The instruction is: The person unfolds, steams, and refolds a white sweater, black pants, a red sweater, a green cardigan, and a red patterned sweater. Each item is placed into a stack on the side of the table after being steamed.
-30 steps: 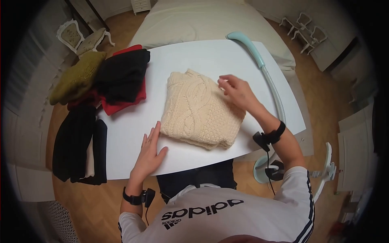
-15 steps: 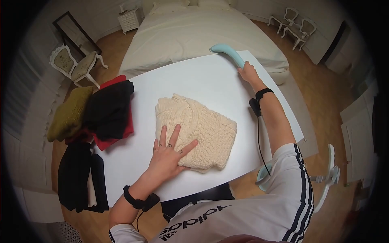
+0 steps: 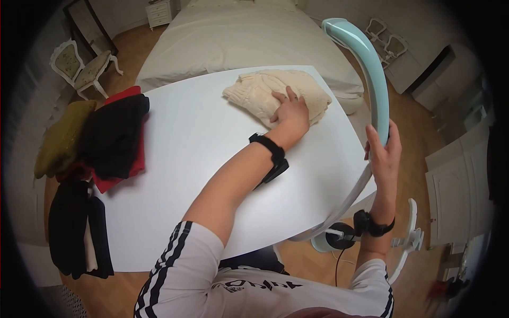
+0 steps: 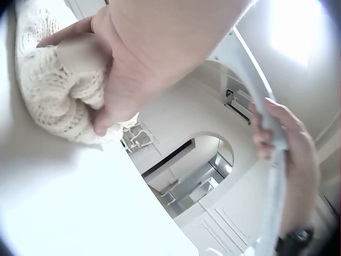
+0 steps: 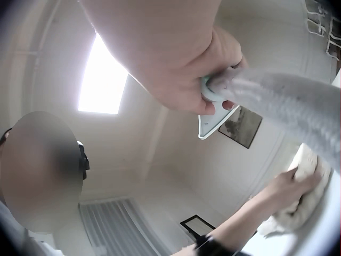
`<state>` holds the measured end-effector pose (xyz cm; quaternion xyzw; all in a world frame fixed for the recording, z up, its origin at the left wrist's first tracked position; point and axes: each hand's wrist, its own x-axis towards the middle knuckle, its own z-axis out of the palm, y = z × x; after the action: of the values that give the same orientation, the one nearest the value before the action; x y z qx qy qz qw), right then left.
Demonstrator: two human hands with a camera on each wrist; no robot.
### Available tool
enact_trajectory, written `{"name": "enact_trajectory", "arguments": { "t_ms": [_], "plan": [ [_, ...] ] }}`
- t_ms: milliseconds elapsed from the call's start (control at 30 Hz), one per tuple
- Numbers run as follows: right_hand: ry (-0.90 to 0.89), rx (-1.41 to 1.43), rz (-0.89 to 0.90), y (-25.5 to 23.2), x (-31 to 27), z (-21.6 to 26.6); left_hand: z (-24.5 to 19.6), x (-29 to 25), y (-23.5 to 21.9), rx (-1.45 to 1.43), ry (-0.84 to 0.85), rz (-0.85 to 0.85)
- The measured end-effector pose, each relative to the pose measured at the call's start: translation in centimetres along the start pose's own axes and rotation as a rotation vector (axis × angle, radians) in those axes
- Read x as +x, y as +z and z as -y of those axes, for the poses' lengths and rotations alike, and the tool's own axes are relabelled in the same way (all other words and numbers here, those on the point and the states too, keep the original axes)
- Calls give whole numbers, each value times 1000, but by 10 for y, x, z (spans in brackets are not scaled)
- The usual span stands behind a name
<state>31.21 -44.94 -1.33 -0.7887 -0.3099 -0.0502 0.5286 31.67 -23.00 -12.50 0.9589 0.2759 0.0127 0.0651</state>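
A folded cream cable-knit sweater point(image 3: 253, 91) lies at the far right of the white table point(image 3: 191, 175). My left hand point(image 3: 291, 112) grips it from above, with the knit bunched between thumb and fingers point(image 4: 72, 32) in the left wrist view. In my right hand point(image 3: 388, 156) is the handle of a light teal garment steamer point(image 3: 374, 79), raised beyond the table's right edge. Its long curved head points up and away from me. From the handle's lower end a grey hose point(image 3: 347, 205) curves down past the table corner.
On the table's left are a black folded garment point(image 3: 114, 135) over red ones, an olive knit point(image 3: 66, 138) and dark folded trousers point(image 3: 69, 228). The steamer's base point(image 3: 321, 243) stands on the floor at right. A bed point(image 3: 212, 47) adjoins the far side.
My right hand has taken hold of the steamer and lifted it off the table. My left hand has moved onto the sweater and shifted it from the middle toward the far right.
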Motion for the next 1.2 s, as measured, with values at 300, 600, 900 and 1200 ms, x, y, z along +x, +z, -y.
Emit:
{"name": "enact_trajectory", "arguments": {
  "t_ms": [300, 600, 900, 1200],
  "plan": [
    [159, 108, -131, -1, -99, 0, -50, 68, 14, 31, 136, -132],
    [182, 127, -240, -8, -135, -5, -55, 68, 0, 27, 87, -62],
    [192, 230, -177, 21, -146, 10, 30, -39, -34, -100, 322, -422],
    [118, 37, 11, 53, -157, 18, 307, -200, -96, 346, -260, -688]
  ]
}}
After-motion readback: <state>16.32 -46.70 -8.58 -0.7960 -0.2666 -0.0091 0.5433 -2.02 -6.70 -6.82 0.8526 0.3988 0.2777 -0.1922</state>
